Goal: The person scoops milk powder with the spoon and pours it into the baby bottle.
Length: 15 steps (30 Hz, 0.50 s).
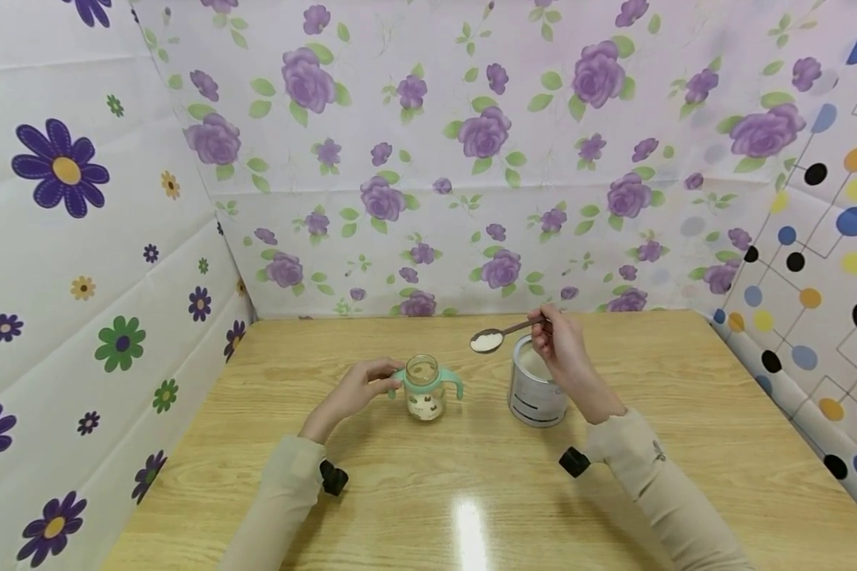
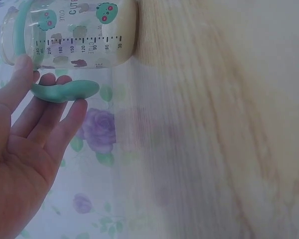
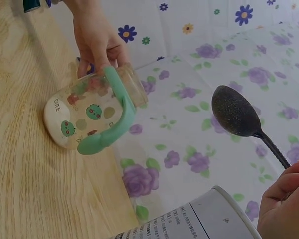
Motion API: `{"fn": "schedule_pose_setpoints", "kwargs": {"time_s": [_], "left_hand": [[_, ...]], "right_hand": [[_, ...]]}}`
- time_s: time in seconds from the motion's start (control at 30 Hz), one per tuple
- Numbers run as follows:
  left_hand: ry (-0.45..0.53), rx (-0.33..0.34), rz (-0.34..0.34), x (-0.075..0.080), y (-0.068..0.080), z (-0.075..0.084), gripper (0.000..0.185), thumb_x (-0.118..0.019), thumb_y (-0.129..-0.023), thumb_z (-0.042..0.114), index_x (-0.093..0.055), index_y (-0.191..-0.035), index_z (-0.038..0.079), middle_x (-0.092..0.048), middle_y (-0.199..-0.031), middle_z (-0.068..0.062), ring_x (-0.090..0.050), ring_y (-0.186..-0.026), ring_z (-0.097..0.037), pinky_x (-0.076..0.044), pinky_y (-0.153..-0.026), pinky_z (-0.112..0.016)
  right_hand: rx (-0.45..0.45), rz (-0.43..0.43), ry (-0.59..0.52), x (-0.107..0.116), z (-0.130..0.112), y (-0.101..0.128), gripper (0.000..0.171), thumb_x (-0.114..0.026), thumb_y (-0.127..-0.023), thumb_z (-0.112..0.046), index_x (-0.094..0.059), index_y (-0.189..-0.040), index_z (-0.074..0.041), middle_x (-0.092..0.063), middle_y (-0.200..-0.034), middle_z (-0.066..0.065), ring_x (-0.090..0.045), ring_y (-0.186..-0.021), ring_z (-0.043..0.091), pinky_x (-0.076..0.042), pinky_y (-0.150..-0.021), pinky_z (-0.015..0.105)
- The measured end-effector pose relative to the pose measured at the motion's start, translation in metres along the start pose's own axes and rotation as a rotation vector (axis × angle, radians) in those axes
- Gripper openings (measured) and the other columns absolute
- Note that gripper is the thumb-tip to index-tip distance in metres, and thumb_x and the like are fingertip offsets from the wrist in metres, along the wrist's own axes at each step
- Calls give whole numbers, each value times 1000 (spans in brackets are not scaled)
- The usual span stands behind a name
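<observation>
A clear baby bottle (image 1: pixel 424 403) with a mint-green collar and two handles stands uncapped on the table. White powder lies in its bottom, clearest in the right wrist view. My left hand (image 1: pixel 358 392) holds the bottle's left handle (image 2: pixel 65 91), the thumb at the collar and fingers behind the handle. With my right hand (image 1: pixel 566 354) I grip the handle of a dark spoon (image 1: pixel 487 341). White powder is heaped in the spoon's bowl, which is raised between bottle and can. The open can (image 1: pixel 537 396) stands below my right hand, pale powder inside; the hand partly covers its rim.
Bottle and can stand on a light wooden table (image 1: pixel 414 507). Behind it hangs a purple-flowered cloth (image 1: pixel 428 159), with a daisy-patterned cloth (image 1: pixel 71 262) on the left and a dotted one (image 1: pixel 821 270) on the right. A small black device sits at each wrist.
</observation>
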<state>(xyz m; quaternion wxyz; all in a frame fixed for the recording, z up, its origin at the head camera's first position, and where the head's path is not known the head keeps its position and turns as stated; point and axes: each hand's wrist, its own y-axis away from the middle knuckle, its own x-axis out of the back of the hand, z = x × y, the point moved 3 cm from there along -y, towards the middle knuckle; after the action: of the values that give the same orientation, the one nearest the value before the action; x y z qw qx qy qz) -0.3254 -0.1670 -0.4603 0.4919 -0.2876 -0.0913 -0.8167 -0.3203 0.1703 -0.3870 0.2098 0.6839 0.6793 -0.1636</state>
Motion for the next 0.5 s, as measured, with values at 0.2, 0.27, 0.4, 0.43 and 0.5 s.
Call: {"fn": "schedule_pose_setpoints", "kwargs": {"time_s": [0.2, 0.27, 0.4, 0.43, 0.5], "left_hand": [[7, 13, -4, 0, 0, 1, 34, -60, -96, 22, -61, -128, 11, -67, -118, -11, -61, -114, -30, -51, -97, -48], [4, 15, -3, 0, 0, 2, 35, -60, -96, 22, -61, -129, 10, -67, -118, -11, -61, -114, -30, -51, -97, -47], [-1, 16, 0, 0, 0, 1, 35, -60, -96, 21, -61, -129, 9, -67, -117, -12, -61, -113, -31, -51, -97, -48], [-3, 16, 0, 0, 0, 1, 35, -60, -96, 20, -61, -129, 9, -68, -117, -12, -61, -113, -30, -51, -97, -48], [-3, 20, -1, 0, 0, 1, 35, -61, -96, 20, -61, -128, 9, -68, -116, -11, -61, -112, -30, -51, -97, -48]], "right_hand": [[4, 0, 18, -3, 4, 0, 43, -38, -103, -13, -65, -69, -11, -51, -54, -6, -42, -42, 1, -30, -37, 11], [5, -2, 26, -3, 5, 0, 42, -38, -103, -13, -65, -70, -11, -51, -54, -6, -42, -42, 1, -31, -37, 11], [8, -19, 43, -6, 6, -1, 41, -39, -103, -15, -65, -73, -11, -52, -55, -6, -42, -43, 2, -31, -38, 12], [9, -21, 48, -7, 7, 0, 40, -39, -104, -16, -64, -74, -10, -52, -55, -6, -42, -43, 2, -32, -38, 12], [11, -29, 56, -7, 7, 0, 39, -39, -104, -16, -64, -75, -9, -52, -55, -6, -43, -43, 1, -32, -37, 12]]}}
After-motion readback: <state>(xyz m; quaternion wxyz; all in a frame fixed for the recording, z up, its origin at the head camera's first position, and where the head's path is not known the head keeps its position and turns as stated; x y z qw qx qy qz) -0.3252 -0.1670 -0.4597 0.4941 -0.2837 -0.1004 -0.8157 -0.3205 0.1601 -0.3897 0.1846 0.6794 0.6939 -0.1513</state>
